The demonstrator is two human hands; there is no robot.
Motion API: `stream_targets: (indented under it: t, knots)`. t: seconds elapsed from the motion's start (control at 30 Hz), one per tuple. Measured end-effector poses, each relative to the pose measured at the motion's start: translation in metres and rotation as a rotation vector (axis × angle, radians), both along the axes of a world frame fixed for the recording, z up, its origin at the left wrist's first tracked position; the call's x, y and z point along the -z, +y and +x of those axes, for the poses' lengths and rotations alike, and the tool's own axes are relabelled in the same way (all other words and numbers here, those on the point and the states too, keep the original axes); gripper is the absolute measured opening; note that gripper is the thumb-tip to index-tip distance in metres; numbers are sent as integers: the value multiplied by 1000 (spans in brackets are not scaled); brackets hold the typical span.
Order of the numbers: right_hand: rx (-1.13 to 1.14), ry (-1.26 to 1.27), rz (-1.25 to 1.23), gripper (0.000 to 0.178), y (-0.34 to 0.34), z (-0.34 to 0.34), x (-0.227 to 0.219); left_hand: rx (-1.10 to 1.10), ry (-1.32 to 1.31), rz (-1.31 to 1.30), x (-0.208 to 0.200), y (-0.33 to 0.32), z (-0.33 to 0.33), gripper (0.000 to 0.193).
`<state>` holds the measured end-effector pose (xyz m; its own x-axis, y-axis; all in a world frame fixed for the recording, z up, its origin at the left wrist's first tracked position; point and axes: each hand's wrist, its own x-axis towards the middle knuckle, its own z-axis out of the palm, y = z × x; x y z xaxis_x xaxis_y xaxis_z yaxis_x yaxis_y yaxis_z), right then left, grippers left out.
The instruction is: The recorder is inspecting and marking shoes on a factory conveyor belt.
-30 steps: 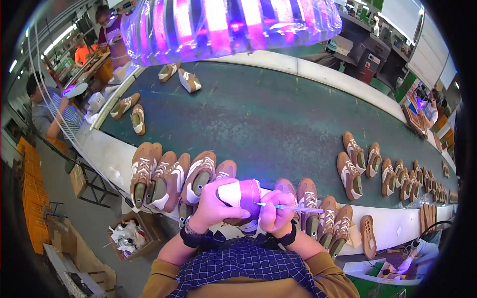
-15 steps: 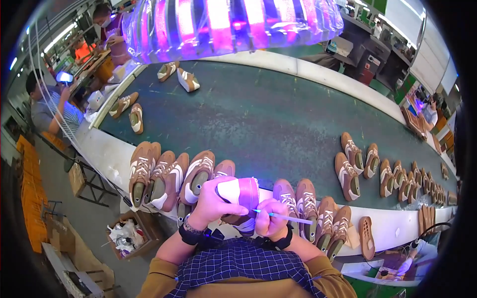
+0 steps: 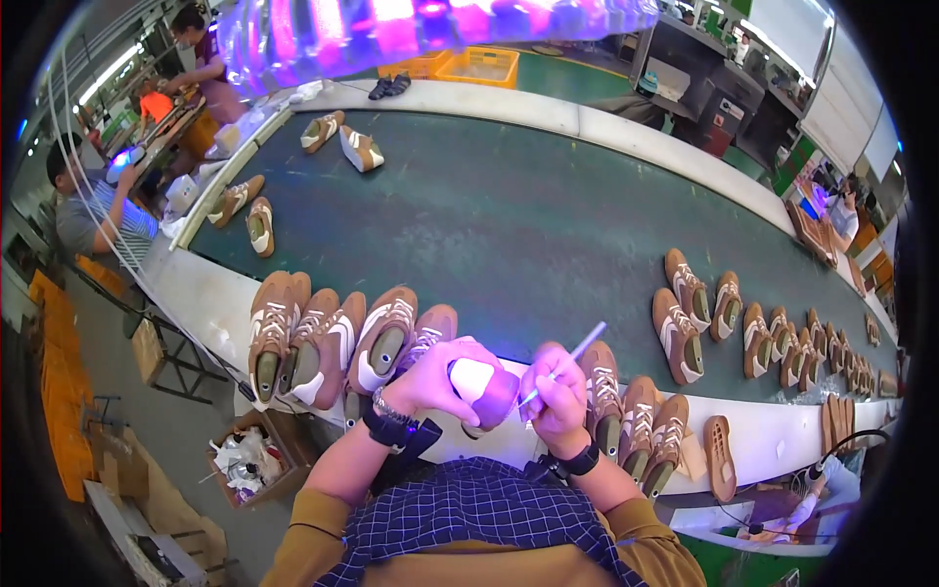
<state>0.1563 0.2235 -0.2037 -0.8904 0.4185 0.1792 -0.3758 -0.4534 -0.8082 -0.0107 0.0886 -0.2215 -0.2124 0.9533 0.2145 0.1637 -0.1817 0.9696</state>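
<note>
My left hand [image 3: 430, 383] is closed around a shoe [image 3: 494, 399] in front of my apron, a white patch on it facing up beside my thumb. Purple light tints the shoe's rounded end. In my right hand [image 3: 556, 403], a thin pale pen-like stick [image 3: 585, 342] is pinched, its top pointing up and to the right. Its bluish lower tip [image 3: 528, 398] is close to the shoe's right side; whether they touch I cannot tell. Left of my hands stand several brown-and-white lace-up shoes [image 3: 386, 338], and more shoes [image 3: 641, 416] stand to the right.
A dark green conveyor belt [image 3: 469, 196] runs beyond the white ledge [image 3: 743, 445], with scattered shoes on it. A plastic-wrapped lamp [image 3: 430, 34] hangs above. A brown sole [image 3: 720, 458] lies at right. A carton [image 3: 293, 465] stands low at left. Other people [image 3: 98, 215] work around the belt.
The shoe has been turned in my left hand, so its rounded end now faces right. My right hand has risen rightward, and the stick now points up instead of lying nearly level.
</note>
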Motion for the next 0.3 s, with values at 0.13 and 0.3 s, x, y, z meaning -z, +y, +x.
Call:
stream_targets:
  t: [0.13,0.3]
  knots:
    - [-41,-30,-169,12,1,2,17,77,-191,6,26,10,0,61]
    - [-119,-99,-106,14,-9,8,11,-126,-413,-56,45,6,12,56]
